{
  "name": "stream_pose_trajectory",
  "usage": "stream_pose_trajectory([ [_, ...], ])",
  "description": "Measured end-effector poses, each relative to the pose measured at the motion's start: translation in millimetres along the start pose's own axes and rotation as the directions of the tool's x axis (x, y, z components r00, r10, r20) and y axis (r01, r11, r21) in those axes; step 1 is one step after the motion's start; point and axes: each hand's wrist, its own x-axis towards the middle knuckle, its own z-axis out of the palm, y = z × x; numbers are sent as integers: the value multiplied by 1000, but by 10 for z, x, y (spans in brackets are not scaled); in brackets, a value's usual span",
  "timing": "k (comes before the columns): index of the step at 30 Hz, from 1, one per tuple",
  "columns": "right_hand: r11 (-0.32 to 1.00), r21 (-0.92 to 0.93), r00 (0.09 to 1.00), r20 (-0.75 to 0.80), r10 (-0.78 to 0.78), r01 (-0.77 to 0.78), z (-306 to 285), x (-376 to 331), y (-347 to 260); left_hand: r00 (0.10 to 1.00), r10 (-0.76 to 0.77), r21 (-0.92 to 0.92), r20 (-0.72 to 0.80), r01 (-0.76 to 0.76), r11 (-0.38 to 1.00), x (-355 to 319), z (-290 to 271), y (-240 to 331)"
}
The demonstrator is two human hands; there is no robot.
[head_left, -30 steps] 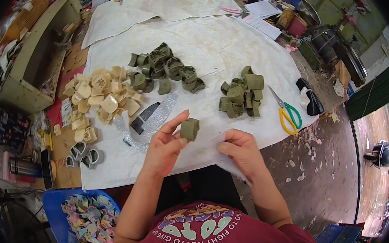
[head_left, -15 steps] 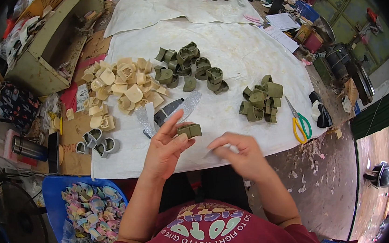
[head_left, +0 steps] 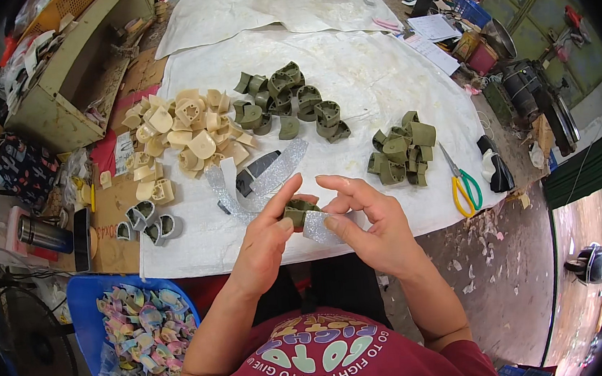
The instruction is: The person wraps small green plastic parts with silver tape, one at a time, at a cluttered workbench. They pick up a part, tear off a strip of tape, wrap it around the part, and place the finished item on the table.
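Observation:
Above the table's near edge, my left hand (head_left: 262,250) grips a small olive-green plastic shoe heel (head_left: 294,213) between thumb and fingers. My right hand (head_left: 378,237) pinches a silver glitter patch (head_left: 318,228) with its thumb and lays it against the right side of that heel. Just beyond my hands are loose silver glitter strips (head_left: 281,169) and a dark flat piece (head_left: 259,171). Cream heels (head_left: 199,143) are heaped to the left, with more olive heels (head_left: 290,87) in the middle and a second olive pile (head_left: 404,149) on the right.
Several heels with silver covering (head_left: 156,224) stand at the left edge. Scissors with yellow and green handles (head_left: 467,192) lie at the right. A blue basin (head_left: 83,292) of colourful pieces sits below left, near a fan (head_left: 37,344). White cloth (head_left: 361,59) covers the table.
My right hand has moved left and brought the silver patch against the heel. My left hand has shifted slightly, still holding the heel. The loose glitter strips look a little rearranged.

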Motion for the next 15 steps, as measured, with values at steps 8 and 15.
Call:
stream_pose_trajectory([
  [8,999,-14,999,-29,-38,38,6,-29,5,1000,-16,68,-1,16,998,-20,67,113],
  [15,996,-40,995,-53,-85,83,20,-23,-16,999,-7,110,-40,11,994,-46,177,193],
])
